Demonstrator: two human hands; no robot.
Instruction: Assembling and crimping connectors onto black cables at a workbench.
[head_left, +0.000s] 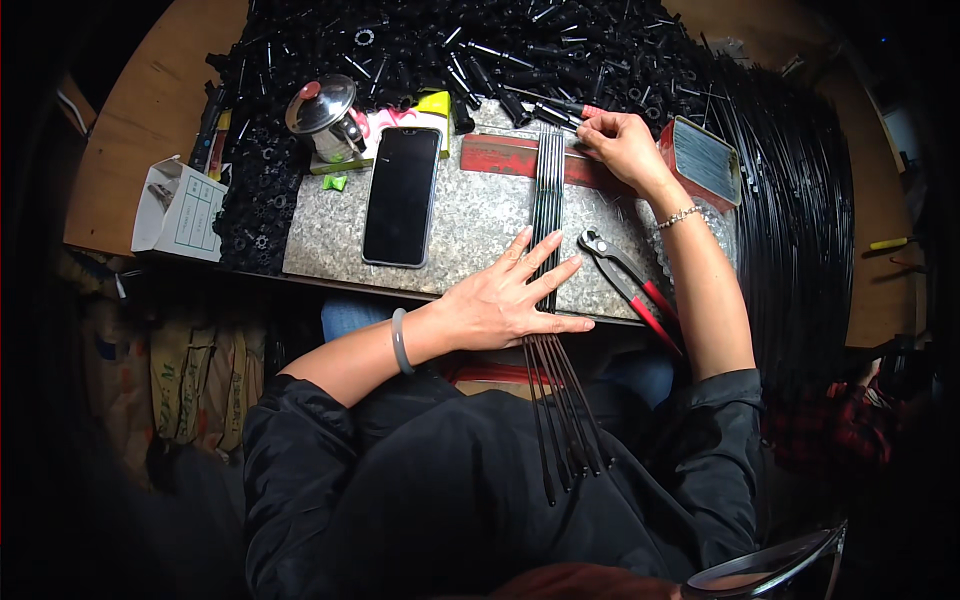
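My left hand (515, 300) lies with fingers spread across a row of thin black rods (549, 215), pressing them flat near the front edge of the table. The rods' upper ends rest over a worn red metal bar (498, 155); their lower ends fan out over my lap. At the bar's right part, my right hand (622, 148) has thumb and fingertips pinched together beside the rod ends. What sits in that pinch is too small to make out. A thin tool with a red end (592, 112) lies just behind these fingers. Pliers with red handles (630, 285) lie right of the rods.
A black phone (402, 197) and a lidded metal cup (322, 112) stand left on the stone-patterned board (325, 235). Dark parts (400, 50) heap behind. A red tin of thin pins (705, 160) and many long black rods (790, 200) lie right; a white box (180, 212) is far left.
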